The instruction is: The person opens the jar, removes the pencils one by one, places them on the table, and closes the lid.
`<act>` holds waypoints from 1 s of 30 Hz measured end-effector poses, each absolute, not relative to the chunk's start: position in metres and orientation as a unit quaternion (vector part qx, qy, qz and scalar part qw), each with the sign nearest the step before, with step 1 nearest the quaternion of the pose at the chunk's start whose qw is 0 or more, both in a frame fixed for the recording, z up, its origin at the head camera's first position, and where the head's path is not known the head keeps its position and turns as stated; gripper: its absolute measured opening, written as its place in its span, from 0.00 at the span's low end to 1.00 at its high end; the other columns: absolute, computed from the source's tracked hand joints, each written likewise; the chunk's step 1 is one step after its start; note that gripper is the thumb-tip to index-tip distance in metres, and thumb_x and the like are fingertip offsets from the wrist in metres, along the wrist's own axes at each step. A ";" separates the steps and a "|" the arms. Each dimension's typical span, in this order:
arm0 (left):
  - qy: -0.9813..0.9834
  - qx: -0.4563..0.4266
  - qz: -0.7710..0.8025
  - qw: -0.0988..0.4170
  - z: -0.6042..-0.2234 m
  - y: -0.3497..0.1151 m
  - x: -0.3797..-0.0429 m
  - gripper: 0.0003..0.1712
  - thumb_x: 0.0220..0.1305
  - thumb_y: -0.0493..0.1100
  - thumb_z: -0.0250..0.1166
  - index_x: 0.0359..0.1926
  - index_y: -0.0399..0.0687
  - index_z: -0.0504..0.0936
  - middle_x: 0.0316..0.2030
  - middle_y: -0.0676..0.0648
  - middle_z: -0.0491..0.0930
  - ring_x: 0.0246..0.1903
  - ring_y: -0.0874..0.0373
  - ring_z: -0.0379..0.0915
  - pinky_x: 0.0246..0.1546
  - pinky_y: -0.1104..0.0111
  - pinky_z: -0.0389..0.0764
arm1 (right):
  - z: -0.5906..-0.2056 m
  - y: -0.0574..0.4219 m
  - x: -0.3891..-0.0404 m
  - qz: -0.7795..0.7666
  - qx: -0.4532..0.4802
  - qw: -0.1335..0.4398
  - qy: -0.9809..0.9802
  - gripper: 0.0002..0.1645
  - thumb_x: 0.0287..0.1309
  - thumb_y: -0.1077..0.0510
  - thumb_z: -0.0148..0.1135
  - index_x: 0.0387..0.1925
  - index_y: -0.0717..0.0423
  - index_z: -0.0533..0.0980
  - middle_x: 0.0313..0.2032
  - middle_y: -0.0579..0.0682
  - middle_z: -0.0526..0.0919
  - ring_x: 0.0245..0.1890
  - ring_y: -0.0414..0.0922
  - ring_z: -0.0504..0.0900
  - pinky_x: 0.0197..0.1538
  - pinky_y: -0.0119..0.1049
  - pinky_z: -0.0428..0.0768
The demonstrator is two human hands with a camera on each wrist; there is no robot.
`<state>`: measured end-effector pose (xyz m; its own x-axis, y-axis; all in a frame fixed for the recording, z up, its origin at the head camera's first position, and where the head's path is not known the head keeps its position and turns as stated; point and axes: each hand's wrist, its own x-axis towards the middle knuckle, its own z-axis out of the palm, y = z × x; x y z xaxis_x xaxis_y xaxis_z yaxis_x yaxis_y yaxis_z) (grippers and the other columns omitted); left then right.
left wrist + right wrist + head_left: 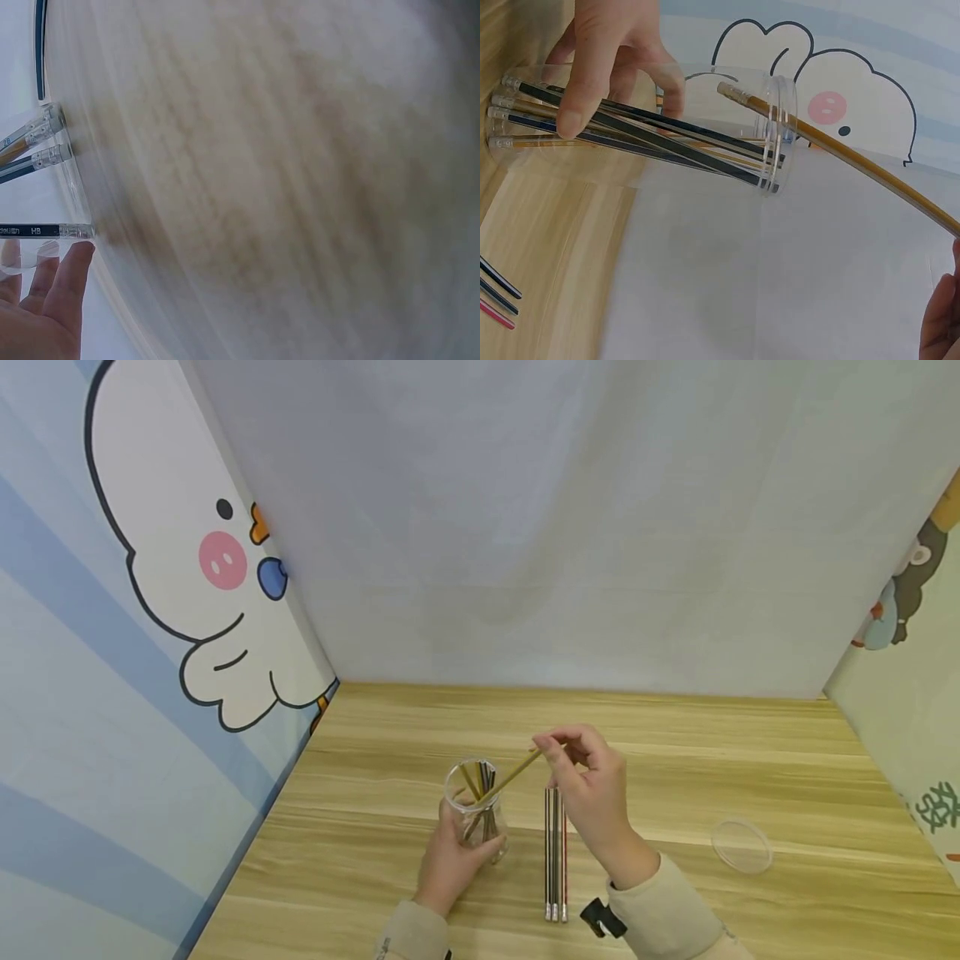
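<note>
My left hand (452,862) grips a clear jar (498,849) around its side, thumb and fingers spread on the wall. Several pencils (676,152), dark and yellow, lean inside the jar with their eraser ends at the bottom. Between thumb and fingertips, my right hand (598,785) pinches a yellow pencil (517,772) near its upper end. That pencil slants down to the left, its eraser end at the jar's mouth. Three striped pencils (555,860), dark ones and a red one, lie side by side on the table, right of the jar.
A clear round lid (742,847) lies flat on the wood-grain table (825,777), right of my right hand. A pale curtain-like backdrop (562,568) stands behind the table. Cartoon-printed panels (150,693) border both sides.
</note>
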<state>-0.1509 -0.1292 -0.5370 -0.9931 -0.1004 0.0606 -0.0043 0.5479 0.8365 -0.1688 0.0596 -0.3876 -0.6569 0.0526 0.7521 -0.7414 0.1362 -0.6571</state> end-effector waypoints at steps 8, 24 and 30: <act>-0.879 0.039 -0.473 0.047 -0.537 -0.130 -0.149 0.53 0.48 0.54 0.78 0.70 0.54 0.58 0.62 0.39 0.77 0.60 0.37 0.74 0.59 0.38 0.73 | -0.376 0.068 -0.167 0.648 0.243 0.362 -0.625 0.09 0.62 0.68 0.63 0.31 0.74 0.75 0.29 0.40 0.87 0.13 0.35 0.72 0.18 0.23 0.75; -0.882 0.039 -0.467 0.053 -0.537 -0.129 -0.150 0.54 0.48 0.55 0.78 0.71 0.52 0.57 0.61 0.37 0.76 0.59 0.36 0.74 0.59 0.38 0.73 | -0.368 0.091 -0.162 0.706 0.213 0.372 -0.564 0.12 0.64 0.59 0.65 0.33 0.67 0.78 0.30 0.39 0.87 0.14 0.32 0.74 0.19 0.21 0.74; -0.879 0.029 -0.472 0.057 -0.537 -0.129 -0.151 0.55 0.48 0.54 0.78 0.71 0.52 0.57 0.62 0.37 0.76 0.60 0.37 0.74 0.61 0.39 0.72 | -0.363 0.099 -0.162 0.716 0.220 0.381 -0.542 0.08 0.63 0.63 0.64 0.33 0.67 0.79 0.28 0.43 0.88 0.14 0.33 0.75 0.20 0.21 0.74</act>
